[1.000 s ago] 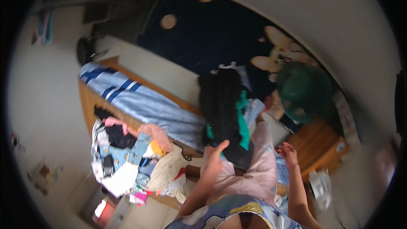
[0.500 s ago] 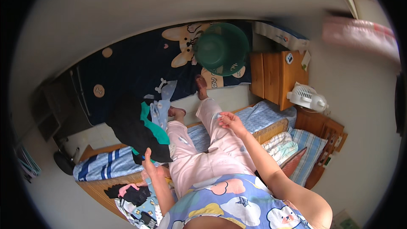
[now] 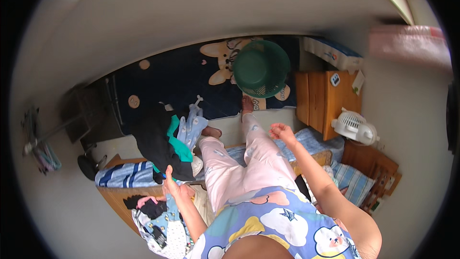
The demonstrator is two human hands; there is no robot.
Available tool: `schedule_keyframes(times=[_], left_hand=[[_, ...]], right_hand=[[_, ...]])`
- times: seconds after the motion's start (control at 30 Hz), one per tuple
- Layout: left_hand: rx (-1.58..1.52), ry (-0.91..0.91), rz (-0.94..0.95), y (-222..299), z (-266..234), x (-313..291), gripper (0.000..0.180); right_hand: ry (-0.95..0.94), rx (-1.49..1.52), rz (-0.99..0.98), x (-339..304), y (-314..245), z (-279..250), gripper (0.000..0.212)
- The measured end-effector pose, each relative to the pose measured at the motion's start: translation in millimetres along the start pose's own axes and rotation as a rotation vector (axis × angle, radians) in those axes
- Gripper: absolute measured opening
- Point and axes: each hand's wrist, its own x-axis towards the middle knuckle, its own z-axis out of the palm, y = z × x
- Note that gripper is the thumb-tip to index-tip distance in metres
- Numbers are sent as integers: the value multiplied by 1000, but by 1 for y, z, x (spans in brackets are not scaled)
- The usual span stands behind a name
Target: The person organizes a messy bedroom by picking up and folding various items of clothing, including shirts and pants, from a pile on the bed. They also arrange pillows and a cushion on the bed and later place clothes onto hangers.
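My left hand (image 3: 175,187) is closed on a bundle of clothes hanging beside my left leg. In the bundle are a black garment (image 3: 155,139), a green garment (image 3: 180,149), a light blue patterned garment (image 3: 191,129) and a small white piece (image 3: 197,166). My right hand (image 3: 282,133) hovers above the bed edge, right of my knee. Its fingers are curled in, and nothing shows in them. Near my left forearm, a pile of mixed clothes (image 3: 160,220) lies on the bed's woven mat (image 3: 112,201).
A green plastic basket (image 3: 261,69) stands on the dark blue rug (image 3: 158,81) ahead of my feet. At right are a wooden cabinet (image 3: 330,103), a white fan (image 3: 354,127) and a striped pillow (image 3: 352,182). Hangers (image 3: 45,151) hang at far left.
The view has shifted, so the room sits lower and farther right in the picture. My right fingers have curled in more. The clothes bundle stays in my left hand, with more of the white piece showing.
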Motion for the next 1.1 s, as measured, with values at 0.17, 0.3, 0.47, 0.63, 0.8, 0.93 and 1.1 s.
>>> schedule_keyframes(times=[0.17, 0.3, 0.47, 0.63, 0.8, 0.93, 1.1], left_hand=[[-168, -8, 63, -26, -27, -6, 48], [-205, -33, 167, -13, -13, -56, 42], [-17, 49, 195, -20, -28, -53, 30], [-24, -37, 212, 18, -76, -65, 28], [-92, -73, 423, 49, -140, -83, 62], [3, -138, 406, 117, -213, -140, 62], [-227, 7, 938, 128, -300, -165, 62]], right_hand=[[-109, -212, -144, 14, -63, 16, 22], [-335, -367, -249, -14, -103, 76, 21], [-667, -598, -283, -79, -130, 178, 25], [-759, -1015, -856, -144, -113, 275, 91], [-804, -1573, -1827, -167, -87, 364, 91], [-1082, -1382, -1703, -197, -66, 419, 70], [-1413, -1104, -1782, -313, -32, 484, 65]])
